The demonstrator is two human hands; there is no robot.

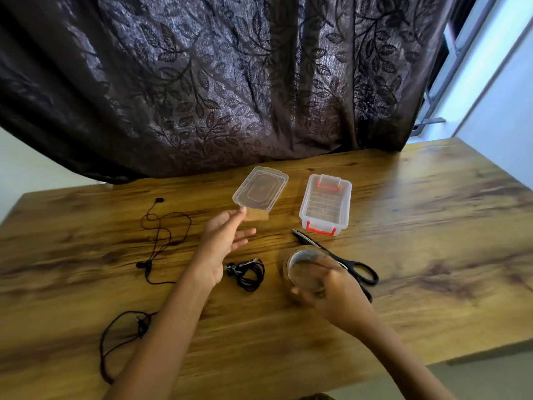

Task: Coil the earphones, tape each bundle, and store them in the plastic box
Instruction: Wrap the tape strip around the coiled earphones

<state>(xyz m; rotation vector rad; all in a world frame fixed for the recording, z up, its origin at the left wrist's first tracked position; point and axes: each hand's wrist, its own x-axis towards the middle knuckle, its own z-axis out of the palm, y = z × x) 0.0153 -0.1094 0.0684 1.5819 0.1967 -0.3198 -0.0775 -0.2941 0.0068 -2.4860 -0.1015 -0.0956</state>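
A coiled black earphone bundle (248, 273) lies on the wooden table (432, 226) between my hands. My left hand (223, 241) is raised above it and pinches a short tan strip of tape (256, 216) at the fingertips. My right hand (337, 295) grips a clear tape roll (302, 268), slightly blurred. The clear plastic box (326, 204) with red latches stands open at the back with nothing inside. Its clear lid (260, 191) lies to its left. One loose black earphone (160, 235) sprawls at the left, another (121, 339) near the front left, partly behind my forearm.
Black-handled scissors (343, 262) lie shut just right of the tape roll, tips toward the box. A dark leaf-patterned curtain (230, 82) hangs behind the table's far edge. The table's right edge runs along a pale wall.
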